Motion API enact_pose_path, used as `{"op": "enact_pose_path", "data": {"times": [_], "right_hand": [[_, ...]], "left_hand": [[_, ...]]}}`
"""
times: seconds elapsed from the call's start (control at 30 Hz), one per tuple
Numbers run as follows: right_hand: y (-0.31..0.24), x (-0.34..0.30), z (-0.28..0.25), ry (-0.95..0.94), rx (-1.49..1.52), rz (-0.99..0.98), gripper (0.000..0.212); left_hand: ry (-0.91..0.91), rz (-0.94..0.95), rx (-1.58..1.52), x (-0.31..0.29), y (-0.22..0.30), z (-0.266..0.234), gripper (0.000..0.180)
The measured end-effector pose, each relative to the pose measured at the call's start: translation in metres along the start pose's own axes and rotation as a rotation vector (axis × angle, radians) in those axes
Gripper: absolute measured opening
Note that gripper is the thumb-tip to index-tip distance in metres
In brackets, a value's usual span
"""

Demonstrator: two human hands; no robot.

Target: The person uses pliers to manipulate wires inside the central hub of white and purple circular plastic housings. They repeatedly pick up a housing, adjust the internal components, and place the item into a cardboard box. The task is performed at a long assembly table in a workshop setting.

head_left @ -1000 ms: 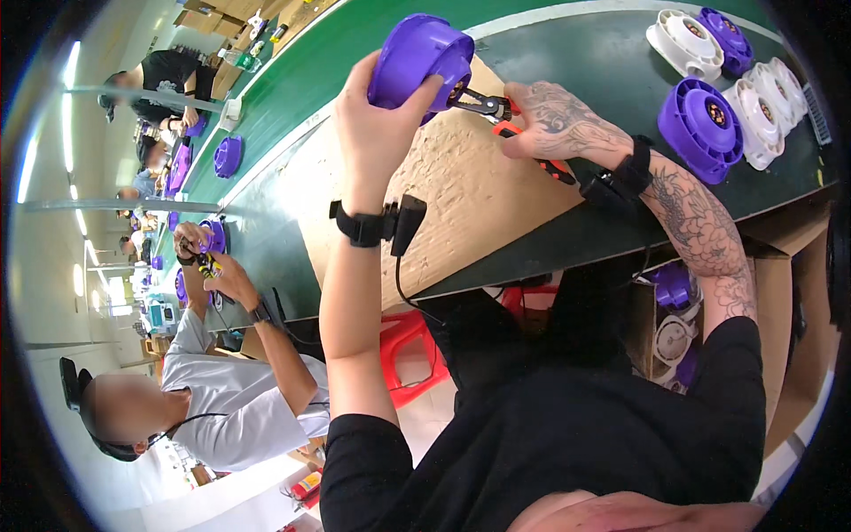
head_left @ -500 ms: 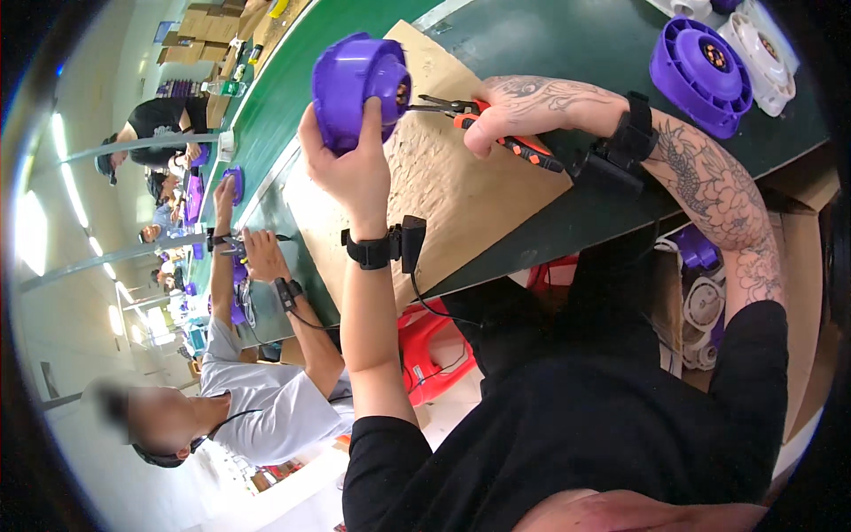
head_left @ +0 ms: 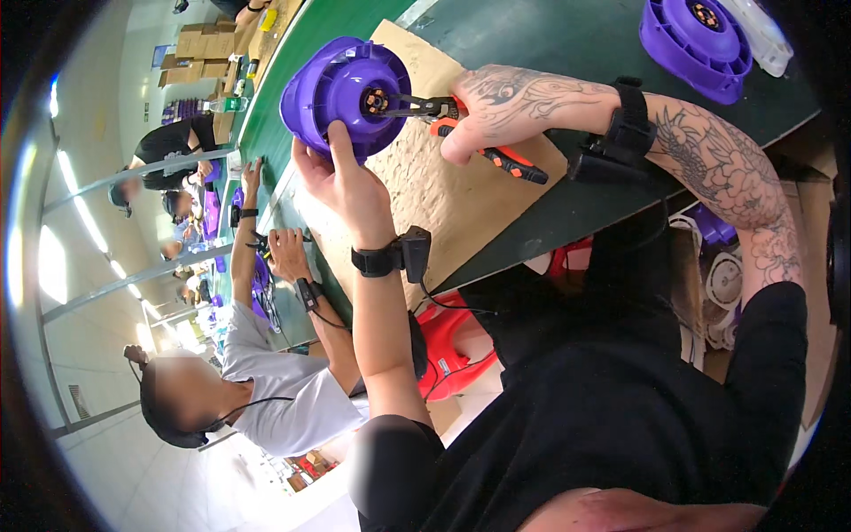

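Note:
My left hand (head_left: pixel 344 186) grips a round purple plastic housing (head_left: pixel 310 97) from below and lifts it above the table, its hub side tilted toward the right. Copper-coloured parts show in the dark centre of the hub. In my right hand (head_left: pixel 496 106) is a pair of long-nose pliers (head_left: pixel 514 165) with orange and black handles. Their jaws reach to the hub's centre; whether they pinch anything there is too small to tell. Beneath both hands lies a sheet of brown cardboard (head_left: pixel 443 195), dented across its surface.
Another purple housing (head_left: pixel 687 53) and a white plastic part (head_left: pixel 762 40) lie on the green table (head_left: pixel 567 44) at the far right. An open carton holds white and purple parts at right. To my left, a co-worker (head_left: pixel 284 381) works beside a red stool (head_left: pixel 448 341).
The purple housing has turned so its hub faces me more. The pliers' jaws have moved left, onto the hub's centre. The co-worker's far hand has shifted away.

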State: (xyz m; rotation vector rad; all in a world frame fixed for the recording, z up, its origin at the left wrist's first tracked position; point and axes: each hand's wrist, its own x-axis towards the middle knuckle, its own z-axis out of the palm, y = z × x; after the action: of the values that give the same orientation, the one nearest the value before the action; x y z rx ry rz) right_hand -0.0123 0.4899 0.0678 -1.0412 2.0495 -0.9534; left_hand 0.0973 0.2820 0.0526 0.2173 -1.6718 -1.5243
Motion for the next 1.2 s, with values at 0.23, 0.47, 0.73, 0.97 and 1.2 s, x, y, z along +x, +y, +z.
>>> {"op": "enact_pose_path", "data": {"times": [0.23, 0.47, 0.73, 0.97, 1.2], "right_hand": [[0.002, 0.001, 0.002, 0.046, 0.000, 0.002, 0.048], [0.010, 0.000, 0.004, 0.147, -0.062, -0.040, 0.052], [0.011, 0.004, 0.004, 0.153, -0.087, -0.060, 0.055], [0.015, 0.000, -0.002, 0.320, -0.265, -0.125, 0.053], [0.038, 0.010, 0.002, 0.283, -0.248, -0.190, 0.058]], "left_hand": [[-0.046, 0.153, 0.114, -0.008, -0.015, 0.008, 0.053], [-0.070, 0.185, 0.174, -0.008, -0.023, 0.009, 0.058], [-0.116, 0.155, 0.327, -0.002, -0.013, 0.008, 0.058], [-0.257, -0.075, 0.357, 0.021, -0.003, 0.014, 0.043], [-0.219, 0.035, 0.375, 0.007, -0.016, 0.016, 0.051]]}}
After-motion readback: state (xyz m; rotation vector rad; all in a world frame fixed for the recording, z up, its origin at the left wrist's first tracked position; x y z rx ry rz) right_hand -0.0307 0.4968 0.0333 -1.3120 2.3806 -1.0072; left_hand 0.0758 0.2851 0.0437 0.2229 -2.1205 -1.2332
